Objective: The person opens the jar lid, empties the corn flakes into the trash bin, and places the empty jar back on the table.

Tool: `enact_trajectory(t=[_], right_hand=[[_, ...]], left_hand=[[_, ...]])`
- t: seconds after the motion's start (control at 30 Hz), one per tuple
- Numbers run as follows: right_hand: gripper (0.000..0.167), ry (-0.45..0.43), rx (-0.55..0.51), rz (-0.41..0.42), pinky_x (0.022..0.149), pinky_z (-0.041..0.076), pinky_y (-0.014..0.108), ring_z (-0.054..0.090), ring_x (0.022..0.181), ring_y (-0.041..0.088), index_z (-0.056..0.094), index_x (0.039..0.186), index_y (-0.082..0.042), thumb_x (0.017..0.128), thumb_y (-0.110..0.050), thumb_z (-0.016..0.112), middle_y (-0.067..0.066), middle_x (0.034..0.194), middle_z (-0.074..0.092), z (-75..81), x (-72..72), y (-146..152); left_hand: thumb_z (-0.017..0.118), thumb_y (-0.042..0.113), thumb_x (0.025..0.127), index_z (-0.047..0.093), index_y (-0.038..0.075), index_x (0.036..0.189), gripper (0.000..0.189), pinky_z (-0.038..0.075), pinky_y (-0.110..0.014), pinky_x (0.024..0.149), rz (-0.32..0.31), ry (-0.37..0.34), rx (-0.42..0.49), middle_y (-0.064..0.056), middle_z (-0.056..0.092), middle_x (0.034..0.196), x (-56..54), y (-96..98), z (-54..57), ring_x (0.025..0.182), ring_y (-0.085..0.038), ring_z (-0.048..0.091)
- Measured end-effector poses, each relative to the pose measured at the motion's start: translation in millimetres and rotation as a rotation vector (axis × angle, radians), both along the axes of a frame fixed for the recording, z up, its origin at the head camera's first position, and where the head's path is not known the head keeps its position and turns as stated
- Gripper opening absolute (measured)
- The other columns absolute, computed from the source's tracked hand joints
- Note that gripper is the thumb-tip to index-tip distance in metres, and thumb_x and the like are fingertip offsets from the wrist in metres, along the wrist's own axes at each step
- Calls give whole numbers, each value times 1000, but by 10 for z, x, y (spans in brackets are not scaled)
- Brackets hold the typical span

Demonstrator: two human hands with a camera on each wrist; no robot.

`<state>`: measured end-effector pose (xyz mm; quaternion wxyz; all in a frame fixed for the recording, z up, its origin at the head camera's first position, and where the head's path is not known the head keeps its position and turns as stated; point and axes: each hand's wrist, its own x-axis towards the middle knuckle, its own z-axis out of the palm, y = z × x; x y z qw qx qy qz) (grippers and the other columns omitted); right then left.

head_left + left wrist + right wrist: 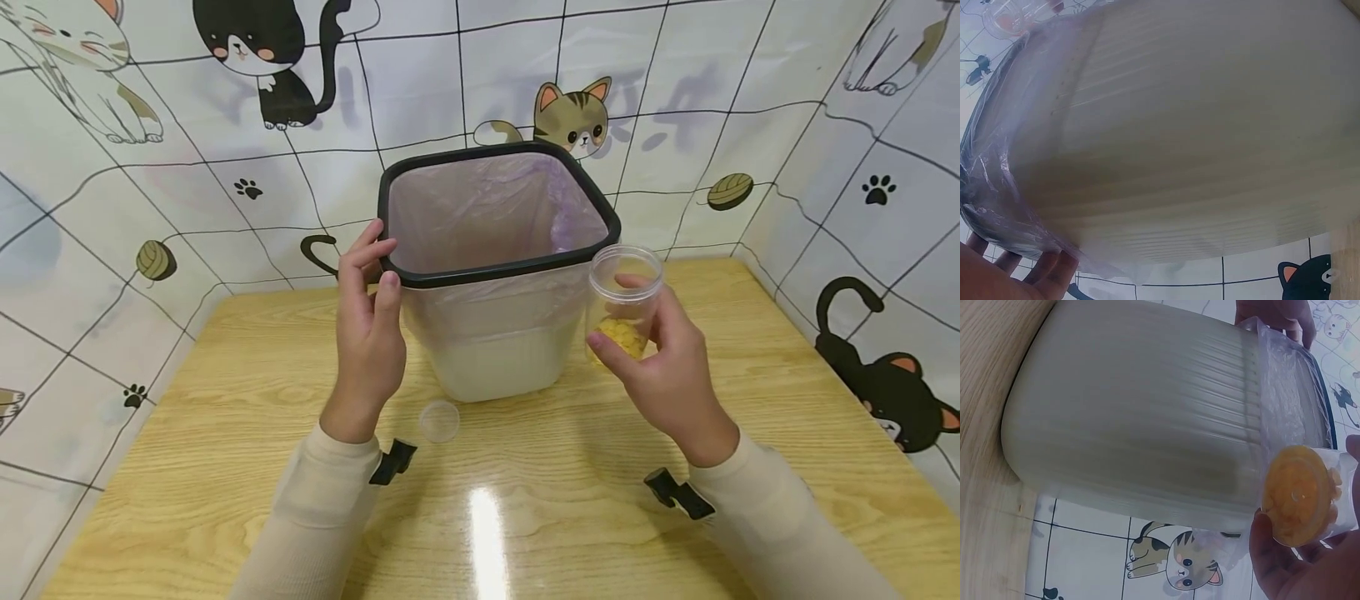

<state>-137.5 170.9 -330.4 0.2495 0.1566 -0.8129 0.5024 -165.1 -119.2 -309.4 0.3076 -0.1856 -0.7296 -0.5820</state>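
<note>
Currently your right hand (667,367) grips clear jar (627,308), fingers and thumb round its side, yellow pieces (621,335) in bottom. Jar held off table (255,467), at near right corner of bin (498,350). Your left hand (367,337) rests relaxed fingers against bin's black rim (495,271), left side. Purplish liner (472,208) inside bin. Clear disc (439,422) lies flat, near left of bin.

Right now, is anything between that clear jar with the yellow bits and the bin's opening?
Yes, the black rim of the bin: the right hand holds the clear jar outside its near right corner. I see nothing else blocking the way over it.
</note>
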Motion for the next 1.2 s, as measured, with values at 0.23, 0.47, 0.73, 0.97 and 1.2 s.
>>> enact_trajectory(t=[0.23, 0.47, 0.73, 0.97, 1.2], right_hand=[[62, -20, 10, -35, 89, 41, 16, 58, 104, 1, 50, 140, -9, 84, -8, 77, 9, 125, 64, 26, -4, 30], [63, -21, 5, -42, 91, 42, 14, 57, 105, 3, 50, 141, -9, 85, -10, 77, 11, 122, 65, 55, -17, 33], [63, -54, 13, -49, 89, 41, 16, 56, 104, 4, 50, 142, -14, 86, -13, 78, 10, 120, 66, 32, 23, 41], [63, -33, 44, -60, 86, 40, 17, 56, 102, 2, 51, 141, -14, 85, -11, 78, 11, 113, 67, 50, 9, 74], [63, 15, 138, -74, 80, 39, 19, 54, 98, -2, 52, 139, -12, 83, -15, 81, 10, 110, 68, 167, -45, 121]], left_hand=[[38, 44, 106, 45, 3, 136, 52, 36, -40, 113, -8, 24, -6, -1, 35, 159, -6, 20, 13, 142, -16, 40], [36, 51, 105, 46, 2, 135, 58, 30, -43, 118, 0, 45, -1, -5, 35, 159, 10, 19, 50, 144, -17, 38], [39, 49, 104, 46, 0, 134, 58, 33, -42, 115, -25, 34, 17, -5, 36, 159, 6, 35, 26, 143, -17, 39], [38, 52, 104, 44, -1, 135, 62, 34, -39, 114, -29, 34, 10, -7, 34, 160, -15, 52, -16, 143, -17, 39], [39, 51, 104, 43, -1, 135, 61, 43, -29, 99, -6, 47, 6, -5, 33, 160, -9, 34, -9, 138, -18, 43]])
